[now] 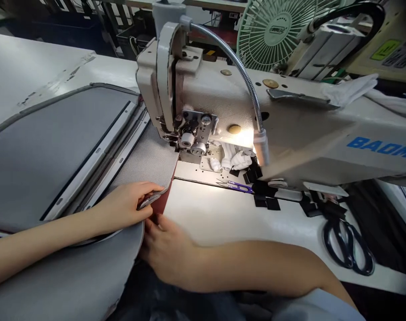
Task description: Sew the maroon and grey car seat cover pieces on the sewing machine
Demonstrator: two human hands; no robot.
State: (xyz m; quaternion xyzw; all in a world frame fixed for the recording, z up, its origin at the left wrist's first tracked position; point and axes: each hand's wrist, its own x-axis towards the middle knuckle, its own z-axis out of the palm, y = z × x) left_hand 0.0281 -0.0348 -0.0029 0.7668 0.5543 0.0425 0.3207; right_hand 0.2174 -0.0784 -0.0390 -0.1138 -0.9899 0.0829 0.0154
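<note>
A grey fabric panel (145, 156) with a mesh-like surface runs under the head of a sewing machine (192, 138), its right edge by the presser foot. My left hand (125, 203) lies on the panel, thumb and fingers closed around a folded part of its edge. Just below, my right hand (171, 254) is closed at the same edge, its fingertips partly hidden by the cloth. A dark red layer (162, 198) shows beneath the grey along that edge. The loose part of the panel hangs toward my lap.
Purple thread snips (238, 186) lie beside black fabric pieces (266, 202) and white scraps (236, 159) near the machine. Black-handled scissors (348, 247) rest at the right. Behind the machine stands a green fan (276, 33). A white-edged zipper-like strip (99, 156) crosses the panel.
</note>
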